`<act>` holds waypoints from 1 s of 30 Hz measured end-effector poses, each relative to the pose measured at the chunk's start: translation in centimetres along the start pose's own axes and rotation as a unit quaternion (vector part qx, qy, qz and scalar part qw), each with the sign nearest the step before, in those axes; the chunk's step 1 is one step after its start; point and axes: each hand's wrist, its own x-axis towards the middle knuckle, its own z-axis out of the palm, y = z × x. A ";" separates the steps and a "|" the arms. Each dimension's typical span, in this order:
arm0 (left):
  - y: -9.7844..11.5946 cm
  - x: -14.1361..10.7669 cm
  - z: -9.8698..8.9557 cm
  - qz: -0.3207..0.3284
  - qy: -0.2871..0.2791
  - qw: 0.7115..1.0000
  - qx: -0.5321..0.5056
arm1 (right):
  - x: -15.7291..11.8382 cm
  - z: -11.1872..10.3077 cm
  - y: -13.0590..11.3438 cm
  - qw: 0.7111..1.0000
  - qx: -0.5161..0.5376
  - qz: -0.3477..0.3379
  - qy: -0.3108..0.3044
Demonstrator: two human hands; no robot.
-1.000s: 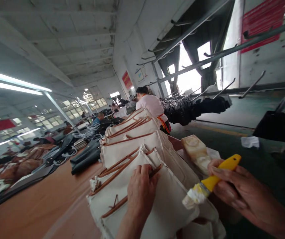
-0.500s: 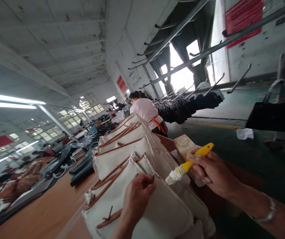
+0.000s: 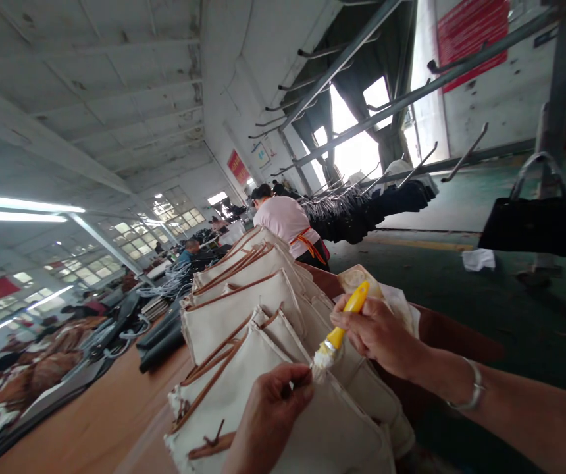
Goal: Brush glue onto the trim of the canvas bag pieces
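Here we are at our right hand (image 3: 379, 332), closed firmly around the yellow brush (image 3: 355, 309), handle up, its bristles angled down and loaded with something white. Our left hand (image 3: 273, 411) is right beside those bristles, fingers curled, thumb and forefinger nearly together at the upper edge of the front bag (image 3: 243, 385); we cannot tell what, if anything, sits between them. Beyond it we have more cream bags (image 3: 248, 296), leaning in a row on the brown surface (image 3: 115, 408), brown strips along their edges. Behind the right hand we spot a pale tub (image 3: 353, 278), partly hidden. Left of the row lies a dark roll (image 3: 162, 345). Further out, a person in pink (image 3: 280, 220) bends forward beside a rack (image 3: 372, 122), and a black handbag (image 3: 534, 227) hangs at right.
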 end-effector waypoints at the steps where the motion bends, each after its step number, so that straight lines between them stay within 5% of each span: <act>1: 0.0 -0.1 0.0 0.004 -0.009 1.000 -0.004 | 0.2 0.0 0.1 1.000 0.007 -0.003 0.007; 7: -0.7 -0.3 0.0 -0.003 -0.010 0.999 -0.038 | -0.6 -1.3 -0.9 0.997 -0.040 -0.052 0.038; 15: -0.9 -0.6 0.5 -0.002 -0.005 0.997 -0.071 | -1.9 -0.6 -0.6 0.989 -0.122 -0.077 -0.021; 21: -0.8 -2.6 1.3 0.066 0.092 0.993 -0.010 | -1.8 -2.6 -1.5 0.992 -0.068 -0.101 0.038; 25: -1.2 -3.8 2.3 0.252 0.173 0.936 0.174 | -2.4 -3.3 -1.9 0.997 0.002 -0.071 0.026; 30: -1.7 -5.0 3.1 0.392 0.172 0.837 0.342 | -4.2 -1.8 -2.5 0.995 -0.060 -0.052 -0.056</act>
